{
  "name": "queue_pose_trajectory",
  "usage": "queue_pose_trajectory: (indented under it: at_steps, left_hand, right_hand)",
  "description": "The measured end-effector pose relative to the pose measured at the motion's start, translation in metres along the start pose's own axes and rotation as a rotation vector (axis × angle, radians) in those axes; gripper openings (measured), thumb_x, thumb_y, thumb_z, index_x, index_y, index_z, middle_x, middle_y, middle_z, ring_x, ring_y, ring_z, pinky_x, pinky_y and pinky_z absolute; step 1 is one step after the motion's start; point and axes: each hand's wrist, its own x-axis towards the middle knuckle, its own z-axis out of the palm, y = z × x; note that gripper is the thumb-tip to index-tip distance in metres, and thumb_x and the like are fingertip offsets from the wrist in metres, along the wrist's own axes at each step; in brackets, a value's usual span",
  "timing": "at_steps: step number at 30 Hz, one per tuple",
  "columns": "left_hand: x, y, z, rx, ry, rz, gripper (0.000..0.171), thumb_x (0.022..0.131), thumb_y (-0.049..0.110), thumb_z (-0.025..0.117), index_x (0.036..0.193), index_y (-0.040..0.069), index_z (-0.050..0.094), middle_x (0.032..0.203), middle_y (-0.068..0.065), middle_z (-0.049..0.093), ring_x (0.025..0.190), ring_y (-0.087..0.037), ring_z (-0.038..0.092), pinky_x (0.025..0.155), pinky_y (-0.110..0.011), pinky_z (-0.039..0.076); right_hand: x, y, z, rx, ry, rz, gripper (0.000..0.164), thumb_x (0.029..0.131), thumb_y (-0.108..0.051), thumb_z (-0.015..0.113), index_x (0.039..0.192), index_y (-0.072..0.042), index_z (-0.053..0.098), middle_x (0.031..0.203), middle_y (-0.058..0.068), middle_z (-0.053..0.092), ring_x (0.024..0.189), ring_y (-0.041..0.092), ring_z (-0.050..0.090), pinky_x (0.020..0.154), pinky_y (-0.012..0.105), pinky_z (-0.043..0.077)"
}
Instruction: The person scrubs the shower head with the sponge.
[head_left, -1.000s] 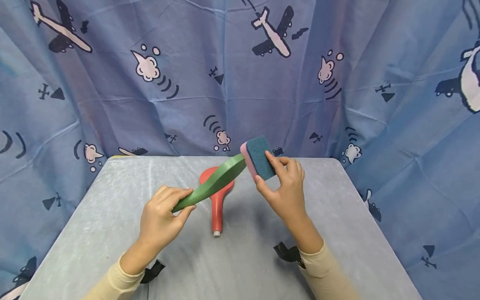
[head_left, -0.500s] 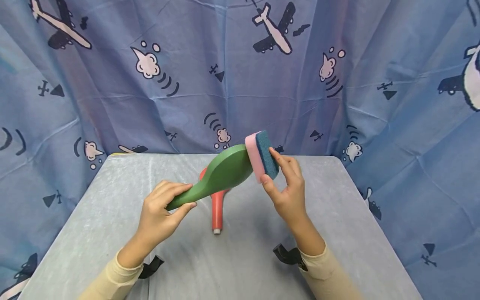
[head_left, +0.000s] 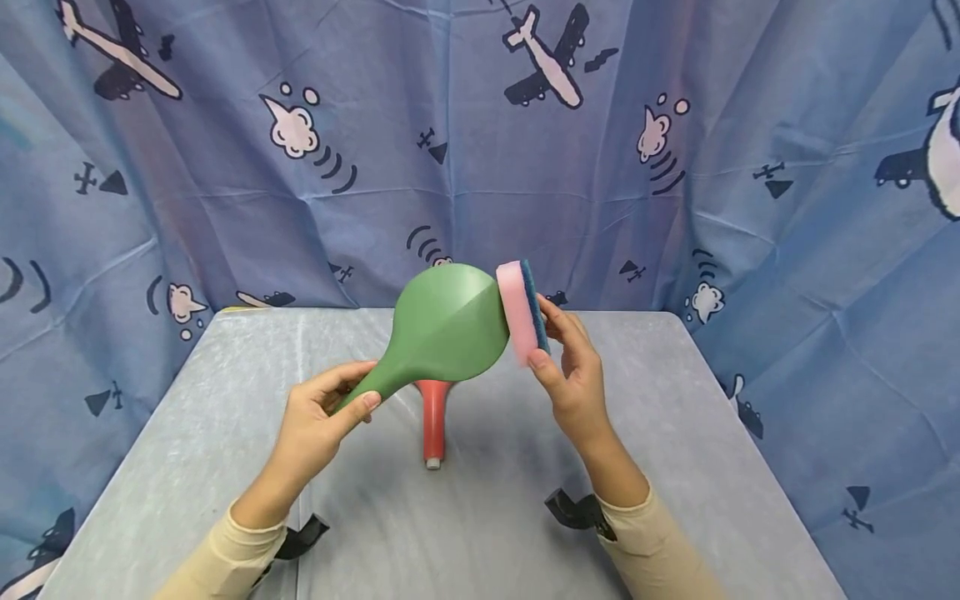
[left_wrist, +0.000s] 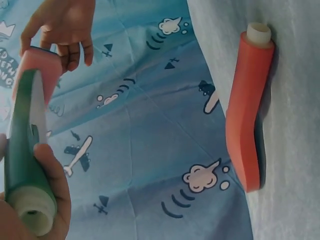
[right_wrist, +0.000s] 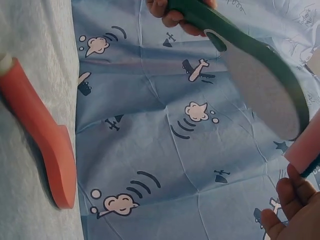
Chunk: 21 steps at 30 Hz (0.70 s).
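Note:
My left hand point(head_left: 318, 425) grips the handle of a green handheld shower head point(head_left: 450, 325), raised above the table with its smooth back toward the head camera. Its pale spray face point(right_wrist: 262, 90) shows in the right wrist view, and the hollow white connector point(left_wrist: 34, 210) in the left wrist view. My right hand point(head_left: 577, 383) pinches a sponge point(head_left: 517, 312) with a pink foam side and a blue-green scouring side. The pink side meets the right edge of the green head. A red shower head point(head_left: 433, 425) lies on the table behind, its round head hidden by the green one.
The table point(head_left: 187, 458) has a pale grey cover. A blue curtain point(head_left: 375, 167) printed with planes and clouds hangs behind it and along both sides. Black straps point(head_left: 577, 510) stick out at both wrists.
The green shower head has turned from edge-on to show its broad back, rising slightly. The sponge has rotated so its pink side faces left, staying against the head's edge.

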Motion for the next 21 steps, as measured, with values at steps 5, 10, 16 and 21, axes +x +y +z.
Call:
queue_pose_trajectory:
  at_steps: [5, 10, 16, 21]
  left_hand:
    - [0.0, -0.002, 0.003, -0.004, -0.056, -0.054, 0.032, 0.088, -0.007, 0.073, 0.12, -0.007, 0.067, 0.092, -0.007, 0.067, 0.063, -0.014, 0.061, 0.053, -0.028, 0.055]
    - [0.0, -0.003, 0.005, 0.059, -0.06, -0.145, 0.046, 0.078, 0.0, 0.087, 0.12, 0.004, 0.067, 0.092, -0.008, 0.069, 0.065, -0.014, 0.061, 0.052, -0.028, 0.053]
    - [-0.001, -0.003, 0.006, 0.018, -0.001, -0.175, 0.038, 0.081, 0.001, 0.085, 0.116, 0.0, 0.071, 0.096, -0.009, 0.068, 0.063, -0.021, 0.068, 0.058, -0.037, 0.06]
    - [-0.004, -0.004, 0.007, 0.037, 0.013, -0.174, 0.032, 0.084, 0.003, 0.083, 0.114, -0.002, 0.074, 0.094, -0.008, 0.067, 0.068, -0.02, 0.072, 0.065, -0.031, 0.062]
  right_hand:
    - [0.0, 0.0, 0.002, 0.038, -0.004, -0.022, 0.058, 0.096, -0.031, 0.065, 0.149, -0.011, 0.053, 0.131, 0.009, 0.057, 0.117, 0.025, 0.052, 0.103, 0.031, 0.044]
    - [0.0, -0.001, 0.004, 0.034, 0.003, -0.057, 0.059, 0.095, -0.028, 0.065, 0.148, -0.007, 0.053, 0.133, 0.01, 0.057, 0.118, 0.025, 0.052, 0.102, 0.031, 0.044]
    - [-0.001, -0.002, 0.01, -0.053, 0.037, -0.169, 0.063, 0.092, -0.028, 0.069, 0.146, 0.001, 0.053, 0.13, 0.016, 0.057, 0.117, 0.025, 0.053, 0.102, 0.031, 0.046]
    - [-0.004, -0.006, 0.019, -0.313, 0.106, -0.403, 0.067, 0.092, -0.043, 0.071, 0.137, 0.004, 0.059, 0.123, 0.027, 0.057, 0.112, 0.032, 0.054, 0.097, 0.035, 0.047]
